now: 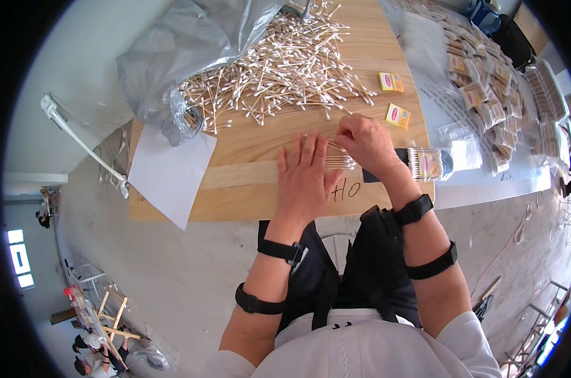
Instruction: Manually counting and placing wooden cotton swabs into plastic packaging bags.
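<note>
Head view, your left hand (304,179) lying flat and released, your right hand (366,143) pinching a row of cotton swabs (337,161) on the tabletop (247,189), grey bag (191,44) spilling loose swabs (279,69), filled clear packet (430,162) lying just beside your right wrist.

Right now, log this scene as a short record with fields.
Surface: wooden table
Left hand: flat, palm down on the table, beside a small row of cotton swabs
Right hand: fingertips pinching at that row
Loose stock: large pile of swabs spilling from a grey plastic bag
Nearby: small yellow boxes, packed clear swab packets at right, white paper sheet at left
</note>
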`<state>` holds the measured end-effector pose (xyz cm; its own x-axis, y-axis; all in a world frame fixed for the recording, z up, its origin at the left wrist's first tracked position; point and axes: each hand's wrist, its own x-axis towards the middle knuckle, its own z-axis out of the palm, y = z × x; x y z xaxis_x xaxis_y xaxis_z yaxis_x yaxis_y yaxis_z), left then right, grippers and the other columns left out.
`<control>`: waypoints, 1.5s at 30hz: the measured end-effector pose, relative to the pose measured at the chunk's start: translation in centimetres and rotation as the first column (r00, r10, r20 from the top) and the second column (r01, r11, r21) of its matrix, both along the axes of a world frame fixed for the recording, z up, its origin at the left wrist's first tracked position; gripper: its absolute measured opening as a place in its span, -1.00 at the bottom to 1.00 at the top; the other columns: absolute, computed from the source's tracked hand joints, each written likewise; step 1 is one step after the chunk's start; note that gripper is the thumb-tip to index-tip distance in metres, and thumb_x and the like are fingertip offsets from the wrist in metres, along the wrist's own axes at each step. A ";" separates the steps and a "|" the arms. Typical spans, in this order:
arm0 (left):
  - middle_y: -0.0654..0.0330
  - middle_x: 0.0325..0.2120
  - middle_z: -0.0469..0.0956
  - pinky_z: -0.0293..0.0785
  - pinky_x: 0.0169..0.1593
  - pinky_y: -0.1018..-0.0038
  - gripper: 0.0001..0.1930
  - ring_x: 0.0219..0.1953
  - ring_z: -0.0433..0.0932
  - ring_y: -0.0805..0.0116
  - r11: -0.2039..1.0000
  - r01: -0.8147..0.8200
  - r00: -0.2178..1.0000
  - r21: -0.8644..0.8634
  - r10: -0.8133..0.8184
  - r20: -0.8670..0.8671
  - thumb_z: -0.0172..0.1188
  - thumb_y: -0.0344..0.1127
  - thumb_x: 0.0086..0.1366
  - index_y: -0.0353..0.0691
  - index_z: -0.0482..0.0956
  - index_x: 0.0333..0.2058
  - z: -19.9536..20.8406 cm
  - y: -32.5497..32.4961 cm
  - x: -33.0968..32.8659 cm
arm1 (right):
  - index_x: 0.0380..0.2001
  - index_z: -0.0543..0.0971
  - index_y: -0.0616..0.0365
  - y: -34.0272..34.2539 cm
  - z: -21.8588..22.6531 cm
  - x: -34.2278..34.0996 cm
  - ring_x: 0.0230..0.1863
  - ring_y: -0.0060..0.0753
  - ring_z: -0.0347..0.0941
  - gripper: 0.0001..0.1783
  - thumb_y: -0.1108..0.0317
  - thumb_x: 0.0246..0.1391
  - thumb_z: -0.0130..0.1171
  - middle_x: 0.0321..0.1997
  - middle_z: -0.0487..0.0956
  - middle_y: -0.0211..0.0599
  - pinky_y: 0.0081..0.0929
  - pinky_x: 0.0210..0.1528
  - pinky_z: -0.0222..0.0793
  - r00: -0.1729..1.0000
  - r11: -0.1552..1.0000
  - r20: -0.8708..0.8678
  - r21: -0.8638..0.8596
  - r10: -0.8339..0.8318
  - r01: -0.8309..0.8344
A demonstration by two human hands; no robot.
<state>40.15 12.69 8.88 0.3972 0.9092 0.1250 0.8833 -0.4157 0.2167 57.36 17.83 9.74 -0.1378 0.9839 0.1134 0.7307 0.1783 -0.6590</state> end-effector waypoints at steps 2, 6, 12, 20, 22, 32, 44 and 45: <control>0.04 0.37 0.10 -0.15 0.39 -0.04 -0.33 0.43 -0.02 0.03 1.000 0.007 1.000 -0.012 -0.007 -0.006 0.00 0.07 0.36 -0.21 0.20 0.31 0.3 1.0 0.2 | -0.49 0.56 0.20 0.0 -0.2 -0.1 -0.36 -0.02 0.50 -0.83 0.31 -0.06 0.20 -0.47 0.54 -0.14 -0.21 -0.30 0.40 0.999 0.999 -0.018 0.018 -0.045 0.045; 0.04 0.35 0.14 -0.16 0.40 -0.06 -0.33 0.42 -0.01 -0.02 0.998 0.053 0.998 0.021 -0.054 0.018 0.01 0.06 0.36 -0.23 0.20 0.31 0.3 2.2 0.4 | -0.47 0.56 0.19 -0.1 -0.8 0.2 -0.39 -0.08 0.51 -0.84 0.32 -0.08 0.23 -0.46 0.54 -0.18 -0.23 -0.31 0.41 0.993 0.992 -0.085 0.093 -0.081 0.088; -0.04 0.28 0.21 -0.12 0.39 -0.05 -0.25 0.38 0.04 -0.06 0.999 0.048 0.998 -0.007 -0.048 0.045 0.05 0.10 0.32 -0.40 0.21 0.27 0.3 0.1 0.8 | -0.47 0.56 0.20 -0.4 -0.3 1.0 -0.39 -0.14 0.52 -0.83 0.32 -0.09 0.25 -0.47 0.55 -0.19 -0.28 -0.32 0.41 0.995 1.000 -0.102 0.007 -0.004 0.005; 0.01 0.29 0.15 -0.15 0.40 0.01 -0.23 0.36 0.04 -0.04 0.999 0.010 0.999 0.031 -0.011 0.046 0.04 0.11 0.32 -0.34 0.13 0.31 0.1 -1.4 1.0 | -0.46 0.58 0.18 2.3 -0.1 -2.7 -0.29 0.03 0.57 -0.81 0.27 -0.07 0.18 -0.38 0.61 -0.03 -0.13 -0.24 0.47 0.974 0.974 0.020 0.017 -0.224 0.224; 0.00 0.28 0.15 -0.16 0.40 0.02 -0.23 0.35 0.05 -0.04 0.999 0.007 0.999 0.032 -0.009 0.043 0.03 0.11 0.32 -0.34 0.13 0.31 0.1 -1.4 1.1 | -0.53 0.59 0.18 3.1 -1.0 -3.3 -0.35 0.05 0.55 -0.80 0.26 -0.07 0.19 -0.49 0.60 -0.07 -0.14 -0.27 0.46 0.947 0.943 0.083 0.158 -0.309 0.294; 0.01 0.27 0.17 -0.13 0.39 0.03 -0.25 0.33 0.07 -0.02 1.000 0.012 0.996 0.028 -0.014 0.085 0.09 0.04 0.29 -0.34 0.14 0.30 0.5 -1.5 1.2 | -0.61 0.56 0.35 2.0 0.8 2.3 -0.47 0.05 0.55 -0.73 0.28 -0.19 0.21 -0.58 0.54 0.13 -0.18 -0.34 0.45 0.915 0.900 0.038 -0.172 -0.401 0.401; 0.01 0.25 0.19 -0.08 0.37 0.02 -0.24 0.31 0.11 -0.02 0.997 0.016 0.992 0.080 -0.026 0.124 0.18 0.00 0.23 -0.33 0.18 0.27 0.5 -1.5 1.1 | -0.54 0.57 0.29 -0.7 1.5 1.3 -0.45 0.00 0.55 -0.86 0.41 -0.10 0.15 -0.57 0.56 -0.02 -0.27 -0.34 0.46 0.870 0.928 -0.334 -0.046 -0.364 0.370; 0.01 0.25 0.19 -0.08 0.37 0.02 -0.24 0.31 0.11 -0.03 0.997 0.016 0.992 0.078 -0.026 0.125 0.19 0.00 0.22 -0.33 0.19 0.27 0.5 -1.5 1.0 | -0.53 0.56 0.30 -0.7 1.7 1.2 -0.45 -0.01 0.54 -0.88 0.43 -0.09 0.13 -0.57 0.55 -0.02 -0.29 -0.35 0.45 0.898 0.952 -0.330 -0.003 -0.291 0.307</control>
<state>41.15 11.21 9.39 0.3929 0.8865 0.2445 0.8419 -0.4537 0.2921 58.52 17.10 11.44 0.2143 0.9652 0.1498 0.5033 0.0223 -0.8638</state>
